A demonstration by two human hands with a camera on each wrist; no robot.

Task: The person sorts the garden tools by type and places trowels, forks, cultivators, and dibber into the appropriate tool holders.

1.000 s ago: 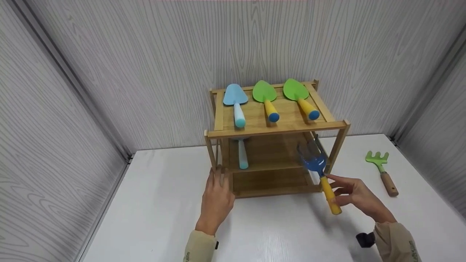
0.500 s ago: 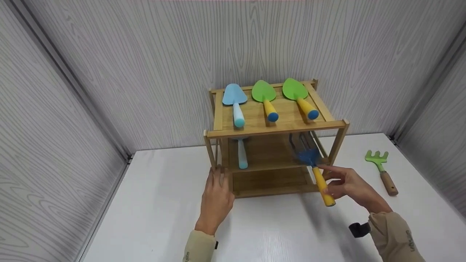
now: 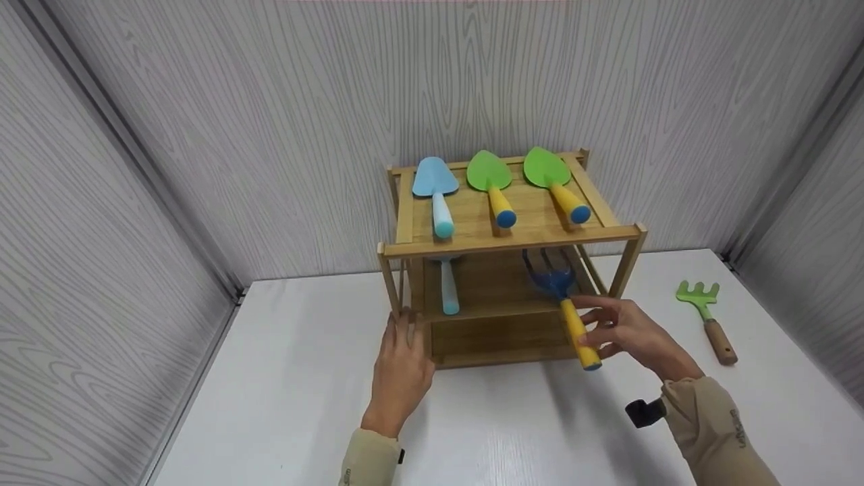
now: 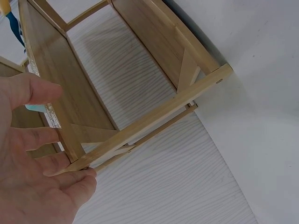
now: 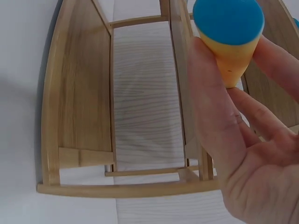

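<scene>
In the head view my right hand (image 3: 628,334) pinches the yellow handle of a blue garden fork (image 3: 553,282), thumb and fingers on either side. Its tines reach over the right part of the wooden rack's middle shelf (image 3: 499,287), under the top shelf. The handle's blue end cap (image 5: 229,21) faces the right wrist camera. My left hand (image 3: 401,374) rests its fingertips on the rack's front left leg, its fingers only loosely bent in the left wrist view. A light blue-handled tool (image 3: 449,289) lies on the middle shelf's left side, its head mostly hidden.
On the top shelf lie a light blue trowel (image 3: 435,179) and two green trowels with yellow handles, one being the right green trowel (image 3: 547,169). A green hand rake (image 3: 705,310) with a wooden handle lies on the white table (image 3: 317,378) right of the rack.
My right hand has carried the garden fork leftward and deeper between the shelves. My left hand stays at the rack's leg; the other tools have not moved.
</scene>
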